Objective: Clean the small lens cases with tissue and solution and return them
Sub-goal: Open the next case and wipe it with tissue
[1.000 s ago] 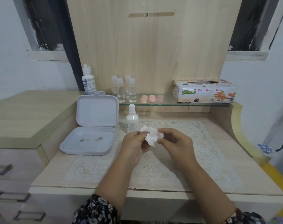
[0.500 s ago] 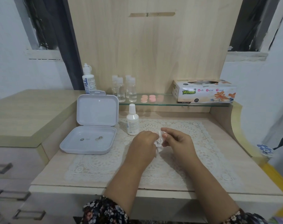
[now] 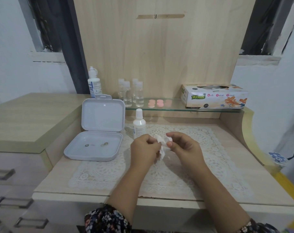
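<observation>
My left hand point(image 3: 143, 148) and my right hand point(image 3: 182, 147) meet over the lace mat, both pinching a crumpled white tissue point(image 3: 161, 149) between them. My right thumb and fingers curl round a small pale object at the tissue's upper end; I cannot tell whether it is a lens case. A small white solution bottle point(image 3: 139, 124) stands capped just behind my left hand. Three pink round caps point(image 3: 158, 103) lie on the glass shelf point(image 3: 176, 108). The tissue box point(image 3: 215, 96) sits at the shelf's right end.
An open pale grey box point(image 3: 95, 145) lies left on the lace mat point(image 3: 201, 165), two small lenses in its base. Several clear vials point(image 3: 132, 94) and a larger eye-solution bottle point(image 3: 94, 84) stand at the back. A raised cabinet top point(image 3: 25, 118) lies left.
The tissue was a puffed wad held up between both hands; it is now squeezed narrower and lower. Both hands have dropped slightly toward the mat and turned around it.
</observation>
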The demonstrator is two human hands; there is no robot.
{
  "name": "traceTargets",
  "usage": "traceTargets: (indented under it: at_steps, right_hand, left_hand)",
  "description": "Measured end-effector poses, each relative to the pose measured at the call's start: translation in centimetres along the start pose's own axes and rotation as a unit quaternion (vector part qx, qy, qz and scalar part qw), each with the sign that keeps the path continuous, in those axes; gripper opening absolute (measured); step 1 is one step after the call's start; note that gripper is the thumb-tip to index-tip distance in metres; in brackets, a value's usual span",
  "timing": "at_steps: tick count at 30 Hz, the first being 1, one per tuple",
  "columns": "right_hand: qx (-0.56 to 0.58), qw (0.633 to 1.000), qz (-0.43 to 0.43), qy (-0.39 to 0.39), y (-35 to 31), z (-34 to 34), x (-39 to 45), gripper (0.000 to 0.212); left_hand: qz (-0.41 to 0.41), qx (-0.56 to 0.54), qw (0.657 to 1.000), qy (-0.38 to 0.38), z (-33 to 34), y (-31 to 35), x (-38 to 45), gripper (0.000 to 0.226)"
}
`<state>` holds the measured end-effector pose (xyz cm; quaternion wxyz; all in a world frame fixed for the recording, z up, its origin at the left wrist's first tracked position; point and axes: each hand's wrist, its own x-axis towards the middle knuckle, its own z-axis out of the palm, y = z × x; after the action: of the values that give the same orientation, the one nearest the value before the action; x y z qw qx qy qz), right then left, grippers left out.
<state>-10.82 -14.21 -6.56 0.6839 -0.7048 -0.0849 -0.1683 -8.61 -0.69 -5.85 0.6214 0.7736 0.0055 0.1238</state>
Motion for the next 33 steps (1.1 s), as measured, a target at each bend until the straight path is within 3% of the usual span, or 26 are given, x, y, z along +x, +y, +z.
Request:
traceTargets:
  at_steps: [6, 13, 15, 17, 20, 24, 28, 33]
  right_hand:
    - [-0.02, 1.0, 0.0, -0.022, 0.3, 0.3, 0.0, 0.033]
    - [0.07, 0.995, 0.04, 0.058, 0.3, 0.0, 0.3, 0.024]
    - [0.066, 0.995, 0.042, 0.069, 0.4, -0.2, 0.4, 0.022]
    - [0.055, 0.995, 0.044, 0.07, 0.6, -0.2, 0.5, 0.022]
    - [0.053, 0.995, 0.047, 0.064, 0.8, 0.0, 0.6, 0.023]
    - [0.056, 0.995, 0.047, 0.073, 0.7, -0.1, 0.6, 0.02]
    - [0.039, 0.995, 0.058, 0.076, 0.7, -0.4, 0.6, 0.023]
    - [0.04, 0.995, 0.067, 0.065, 0.4, 0.0, 0.4, 0.022]
  left_hand:
    - [-0.1, -0.135, 0.986, 0.016, -0.3, 0.3, 0.1, 0.011]
    - [-0.097, -0.162, 0.982, -0.003, -0.4, 0.5, 0.1, 0.004]
    - [-0.035, -0.145, 0.986, 0.069, -0.4, 0.4, 0.2, 0.008]
    - [0.076, -0.108, 0.983, 0.127, -0.6, 0.4, 0.0, 0.027]
    - [0.184, -0.043, 0.979, 0.075, -0.2, 0.1, -0.7, 0.05]
    - [0.281, 0.096, 0.955, -0.009, 0.8, -1.1, -0.4, 0.032]
    - [0.21, 0.003, 0.976, -0.055, 0.6, -0.3, -1.0, 0.026]
    - [0.145, 0.026, 0.988, -0.052, 0.7, -0.5, -0.7, 0.018]
